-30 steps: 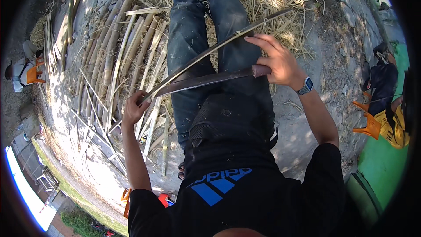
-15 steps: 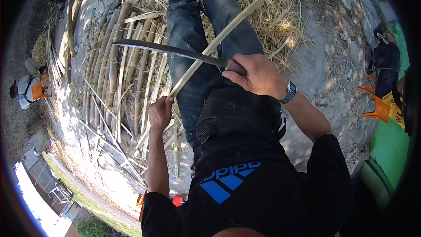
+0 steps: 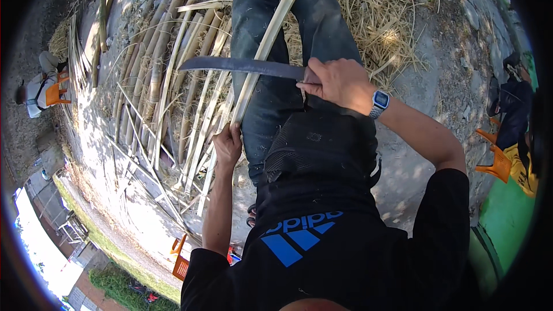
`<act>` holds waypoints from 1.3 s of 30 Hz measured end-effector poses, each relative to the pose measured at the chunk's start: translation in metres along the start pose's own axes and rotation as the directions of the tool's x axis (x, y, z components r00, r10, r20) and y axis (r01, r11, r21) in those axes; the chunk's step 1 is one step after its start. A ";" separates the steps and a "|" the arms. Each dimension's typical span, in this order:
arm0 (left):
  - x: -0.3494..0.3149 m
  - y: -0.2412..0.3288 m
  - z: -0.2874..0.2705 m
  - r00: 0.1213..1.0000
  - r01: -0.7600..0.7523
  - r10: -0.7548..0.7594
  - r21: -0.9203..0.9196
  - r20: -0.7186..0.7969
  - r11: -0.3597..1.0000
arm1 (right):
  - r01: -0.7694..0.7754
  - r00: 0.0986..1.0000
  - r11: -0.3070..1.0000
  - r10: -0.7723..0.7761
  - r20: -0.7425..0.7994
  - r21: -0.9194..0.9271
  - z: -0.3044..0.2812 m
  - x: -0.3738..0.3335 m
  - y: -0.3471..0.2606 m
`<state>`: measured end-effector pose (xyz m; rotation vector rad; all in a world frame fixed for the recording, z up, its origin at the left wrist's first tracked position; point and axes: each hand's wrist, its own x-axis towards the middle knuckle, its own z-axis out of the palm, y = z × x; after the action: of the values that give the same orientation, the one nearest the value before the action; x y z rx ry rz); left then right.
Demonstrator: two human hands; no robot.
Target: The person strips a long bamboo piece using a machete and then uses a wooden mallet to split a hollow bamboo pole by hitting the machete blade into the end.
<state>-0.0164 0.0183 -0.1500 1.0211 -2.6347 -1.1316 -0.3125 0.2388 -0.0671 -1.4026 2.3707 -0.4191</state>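
A long pale bamboo strip point(image 3: 271, 33) runs from my left hand point(image 3: 228, 144) up across my legs and out past the top edge. The fingers of that hand pinch its near end. My right hand point(image 3: 341, 83), with a watch on the wrist, is wrapped round the handle of a machete point(image 3: 247, 65). The blade points left and lies across the strip, over my lap. Its broad dark side faces up. Whether the edge bites into the bamboo cannot be made out.
Bamboo poles point(image 3: 158, 52) and split strips point(image 3: 199, 121) lie on the ground to the left. Curly shavings point(image 3: 386, 29) are heaped beyond my legs. People sit on orange chairs point(image 3: 56, 90) at far left and far right point(image 3: 494, 158). Another orange chair point(image 3: 180, 258) stands behind my left arm.
The strip has turned steeper and its far end now passes out of the top edge. The machete's broad side has rolled into view. My left hand has shifted slightly right and up.
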 end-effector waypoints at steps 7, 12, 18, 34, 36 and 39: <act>-0.007 0.018 -0.001 0.990 -0.052 0.090 0.322 -0.104 0.945 | -0.318 0.881 0.942 0.251 -0.401 -0.107 -0.082 0.068 0.133; -0.015 0.010 0.013 0.940 -0.119 0.222 0.363 -0.258 0.924 | -0.124 0.931 0.991 0.100 -0.351 -0.048 -0.055 0.037 0.060; -0.014 0.011 0.007 0.936 -0.129 0.260 0.454 -0.239 0.882 | -0.176 0.866 0.983 0.183 -0.465 0.058 -0.070 0.053 0.152; 0.004 -0.009 0.003 0.979 -0.146 0.169 0.191 -0.112 0.971 | -0.018 0.940 0.851 0.193 -0.281 0.525 -0.031 0.014 0.059; 0.007 -0.016 0.004 0.970 -0.172 0.211 0.268 -0.122 0.948 | -0.169 0.898 0.801 0.365 -0.244 0.574 -0.053 0.015 0.075; 0.007 -0.026 0.006 0.953 -0.214 0.268 0.314 -0.139 0.925 | -0.228 0.827 0.831 0.441 -0.349 0.507 -0.088 0.013 0.120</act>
<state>-0.0100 0.0048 -0.1730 0.7632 -2.7353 -0.5768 -0.4505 0.2895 -0.0414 -0.6887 2.5696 -1.2113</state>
